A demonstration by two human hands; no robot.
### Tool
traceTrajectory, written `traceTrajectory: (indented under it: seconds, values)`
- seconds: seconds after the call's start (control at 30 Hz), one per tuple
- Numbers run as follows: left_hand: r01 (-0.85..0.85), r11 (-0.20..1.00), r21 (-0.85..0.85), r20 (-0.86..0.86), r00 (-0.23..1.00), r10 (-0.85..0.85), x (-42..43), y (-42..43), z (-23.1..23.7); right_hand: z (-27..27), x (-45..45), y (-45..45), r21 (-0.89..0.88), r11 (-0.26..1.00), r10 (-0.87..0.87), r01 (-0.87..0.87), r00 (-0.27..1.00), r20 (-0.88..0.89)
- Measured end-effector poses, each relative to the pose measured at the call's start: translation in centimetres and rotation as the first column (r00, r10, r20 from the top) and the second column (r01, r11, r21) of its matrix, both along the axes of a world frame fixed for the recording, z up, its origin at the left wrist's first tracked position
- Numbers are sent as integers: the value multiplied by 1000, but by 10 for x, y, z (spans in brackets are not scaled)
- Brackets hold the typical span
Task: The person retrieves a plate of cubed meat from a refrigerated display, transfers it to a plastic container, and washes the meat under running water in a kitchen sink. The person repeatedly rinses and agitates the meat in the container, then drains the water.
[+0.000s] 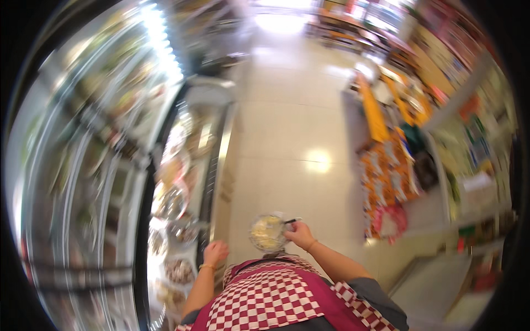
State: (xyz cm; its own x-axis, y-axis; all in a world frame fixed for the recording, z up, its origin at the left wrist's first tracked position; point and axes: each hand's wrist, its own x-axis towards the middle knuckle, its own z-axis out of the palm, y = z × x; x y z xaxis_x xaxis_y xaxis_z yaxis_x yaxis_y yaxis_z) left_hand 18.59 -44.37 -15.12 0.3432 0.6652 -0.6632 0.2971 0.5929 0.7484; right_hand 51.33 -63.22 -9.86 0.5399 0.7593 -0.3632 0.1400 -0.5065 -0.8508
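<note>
My right hand grips the rim of a round, clear bowl or tray of pale yellow food, which seems to be covered in clear film. A thin dark object, perhaps a pen, sticks out by the fingers of the same hand. The bowl is in front of my checked apron, above the tiled floor. My left hand hangs beside the open display cooler, its fingers loosely curled. Nothing shows in it, but blur hides its grip.
On my left, the display cooler holds several wrapped food trays below lit shelves. Orange packaged goods are stacked along the right, with a pink item at their near end. Pale floor tiles run between them.
</note>
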Motion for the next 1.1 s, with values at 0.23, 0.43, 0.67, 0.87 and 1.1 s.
traceTrajectory:
  seconds: [0.23,0.43,0.67,0.87,1.1]
  values:
    - [343,904,-255,-431,796,-424,60,21,-78,-2,194,-12,-34,859,-511,510,860,-11]
    - [327,880,-345,-499,730,-467,221,106,-112,-38,357,-15,-34,538,-831,842,522,-193]
    - [-26,975,-219,-364,930,-57,514,278,-105,-12,539,5,-93,153,-927,984,111,-359]
    - [236,967,96,377,891,-255,883,374,9,-26,736,-6,-11,-56,-839,998,-53,-542]
    - [526,798,293,-96,847,-523,1004,302,-22,-77,1066,-76,277,-266,-703,923,11,-711]
